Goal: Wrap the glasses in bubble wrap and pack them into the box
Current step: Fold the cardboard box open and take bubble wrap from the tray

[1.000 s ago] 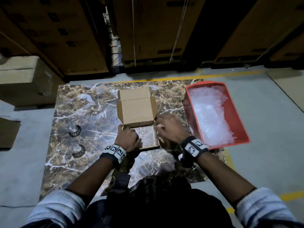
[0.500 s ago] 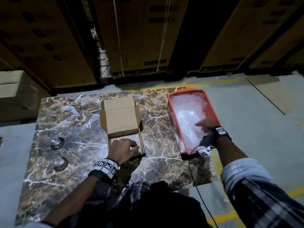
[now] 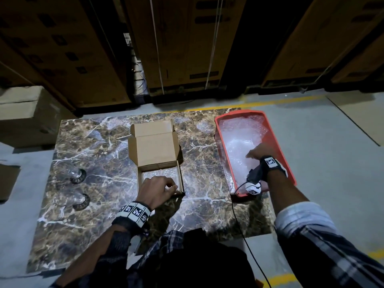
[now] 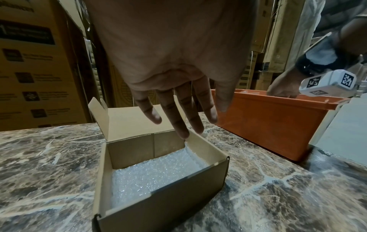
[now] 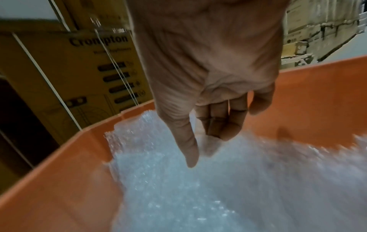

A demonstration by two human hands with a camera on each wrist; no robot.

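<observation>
An open cardboard box (image 3: pixel 156 151) stands mid-table, its lid folded back and a sheet of bubble wrap (image 4: pixel 155 175) lining its floor. My left hand (image 3: pixel 168 186) hovers over the box's near end with fingers (image 4: pixel 178 119) hanging relaxed and holding nothing. My right hand (image 3: pixel 252 153) is down in the red tray (image 3: pixel 284 163), thumb and fingers apart just over the loose bubble wrap (image 5: pixel 198 196) there; the wrist view is blurred. Two clear glasses (image 3: pixel 74 173) (image 3: pixel 80 199) lie on the table's left side, far from both hands.
The marble table (image 3: pixel 104 215) stands on a concrete floor with yellow lines. Large cartons are stacked behind it, and a carton (image 3: pixel 27 115) sits on the floor at left. A cable (image 3: pixel 241 225) trails from my right wrist over the table's front edge.
My right hand left the box and went into the red tray, where it now lies on the bubble wrap. My left hand has stayed at the box's near end.
</observation>
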